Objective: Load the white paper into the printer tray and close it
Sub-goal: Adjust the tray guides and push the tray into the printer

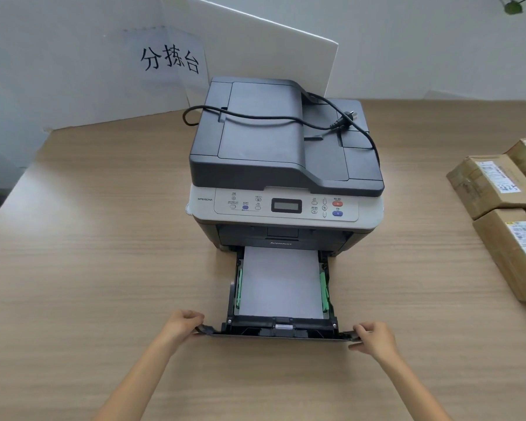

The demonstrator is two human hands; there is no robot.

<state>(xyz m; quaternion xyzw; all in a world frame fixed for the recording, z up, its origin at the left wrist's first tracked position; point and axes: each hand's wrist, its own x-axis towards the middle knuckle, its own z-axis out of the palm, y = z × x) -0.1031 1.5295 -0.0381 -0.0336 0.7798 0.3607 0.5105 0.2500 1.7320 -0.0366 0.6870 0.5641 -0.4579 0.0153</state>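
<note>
we have the left hand [184, 325] and right hand [374, 337] pinching the tray [281, 329] front's ends; uneven pushing toward the printer [286, 177] could skew it and jam the white paper [281, 282].

2 bare forearms, no sleeves; left grip [184, 323] and right grip [374, 337] ungloved.
</note>
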